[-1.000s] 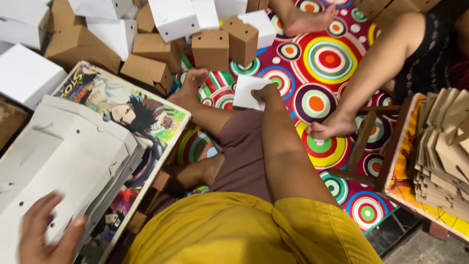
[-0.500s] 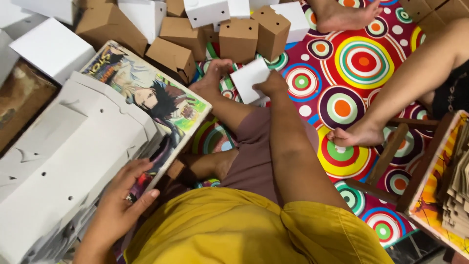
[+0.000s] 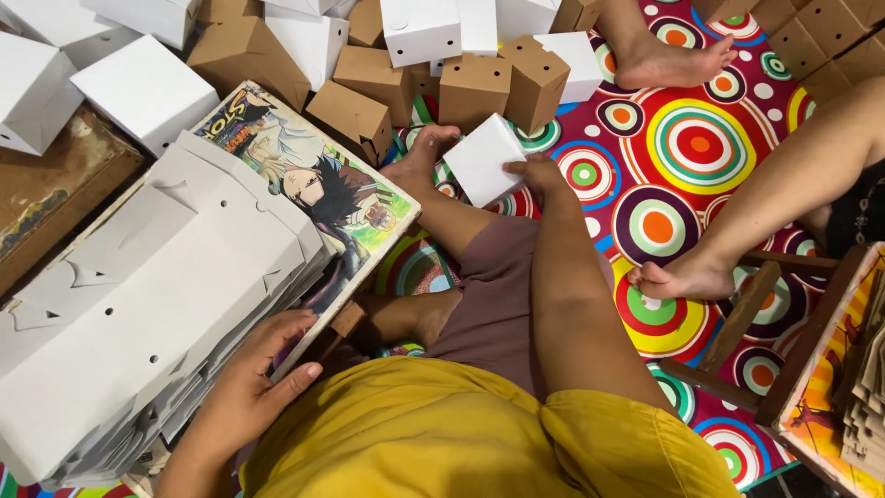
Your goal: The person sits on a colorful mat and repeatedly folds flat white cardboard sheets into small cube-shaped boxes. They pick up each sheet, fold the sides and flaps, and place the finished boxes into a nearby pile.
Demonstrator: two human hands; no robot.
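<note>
I sit on a mat in a yellow shirt. My right hand (image 3: pixel 539 175) reaches forward past my knee and holds a small folded white box (image 3: pixel 481 159) by its edge, close to my foot (image 3: pixel 422 155). My left hand (image 3: pixel 256 378) rests with spread fingers on the near edge of a thick stack of flat white box blanks (image 3: pixel 147 295). The stack lies on a board with a cartoon picture (image 3: pixel 318 189) at my left.
A heap of folded brown boxes (image 3: pixel 475 88) and white boxes (image 3: pixel 147 88) fills the far side. Another person's bare legs and feet (image 3: pixel 678 277) lie on the mat with coloured circles (image 3: pixel 701 148) at right. A wooden-framed board with flat brown blanks (image 3: pixel 862 387) stands at the right edge.
My left hand has moved up from the lower left onto the near edge of the stack of blanks. My right hand stays on the white box by my foot as the view shifts.
</note>
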